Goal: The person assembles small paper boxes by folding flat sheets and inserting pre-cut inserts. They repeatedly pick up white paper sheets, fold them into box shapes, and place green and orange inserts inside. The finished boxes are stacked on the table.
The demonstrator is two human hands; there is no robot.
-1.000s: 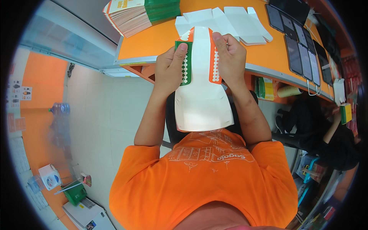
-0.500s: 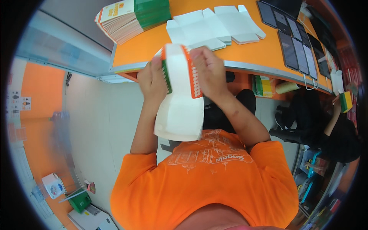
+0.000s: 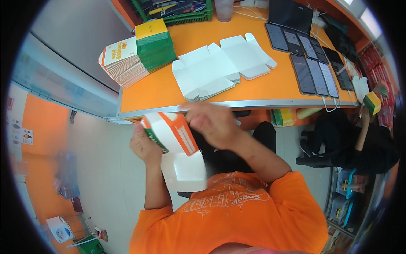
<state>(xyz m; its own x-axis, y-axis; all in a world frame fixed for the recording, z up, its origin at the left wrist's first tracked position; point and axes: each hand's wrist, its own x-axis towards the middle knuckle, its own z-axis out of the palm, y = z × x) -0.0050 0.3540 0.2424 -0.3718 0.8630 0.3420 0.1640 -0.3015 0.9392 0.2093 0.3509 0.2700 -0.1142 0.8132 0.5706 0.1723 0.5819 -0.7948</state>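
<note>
A partly folded cardboard food box [image 3: 163, 131], with orange, green and white panels, is held in front of my chest over the table's near edge. Its white tray-like end [image 3: 184, 169] hangs open toward my shirt. My left hand [image 3: 146, 146] is closed around the green left side. Against the orange right side, near the upper corner, my right hand [image 3: 215, 127] is bent and smeared by motion; its grip cannot be made out. Flat white box blanks [image 3: 207, 70] lie on the table [image 3: 139, 99], beyond my hands.
A thick stack of printed green and white box blanks [image 3: 139, 55] stands at the table's left. Several phones [image 3: 311, 72] with cables and a dark laptop [image 3: 292, 17] sit at the right. A green basket [image 3: 186, 17] is at the back. Another person [image 3: 363, 144] works at far right.
The box has moved toward my body and left, and it now tilts with its front end folded. My right hand has shifted from the side grip to the upper corner. More tabletop shows.
</note>
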